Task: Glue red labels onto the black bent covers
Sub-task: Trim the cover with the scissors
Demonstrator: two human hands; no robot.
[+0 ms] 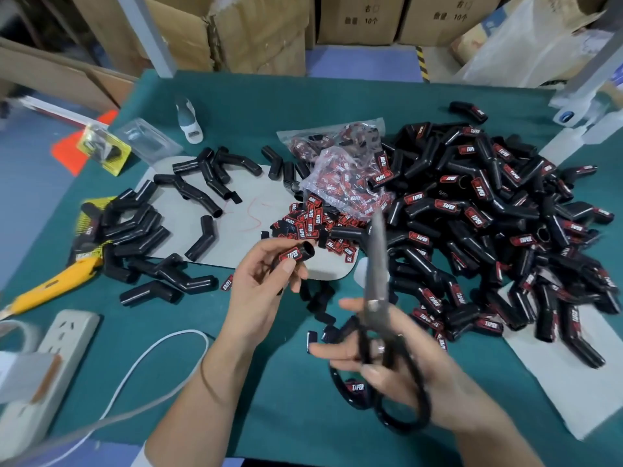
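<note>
Where the green-covered worktable (337,106) runs back toward a wall of cardboard boxes (256,32), its largest load is the heap of labelled black bent covers (499,210) filling the right side, most showing a red "TAPER" label. A grey mat (242,197) lies across the middle and left, with a smaller scatter of unlabelled bent covers (202,176) on and beside it. Between the two groups sits a clear plastic bag of red labels (347,183), and loose red labels (310,224) spill out in front of it onto the mat. At the near left edge are a white power strip (64,335) and its white cable (145,362), with a yellow utility knife (50,284) just beyond them. A white glue bottle (189,121) stands farther back, near clear blister packaging (148,139). Nearer the camera, the right hand (414,365) grips a pair of black-handled scissors (381,318), its fingers curled around the handles and the blurred blades pointing up and away. The left hand (266,278) holds one black bent cover (296,256) above the mat's front edge, pinched between thumb and fingers, a red label facing up on it and its open end turned to the right. A few small black offcuts (320,308) lie on the table between the hands.
</note>
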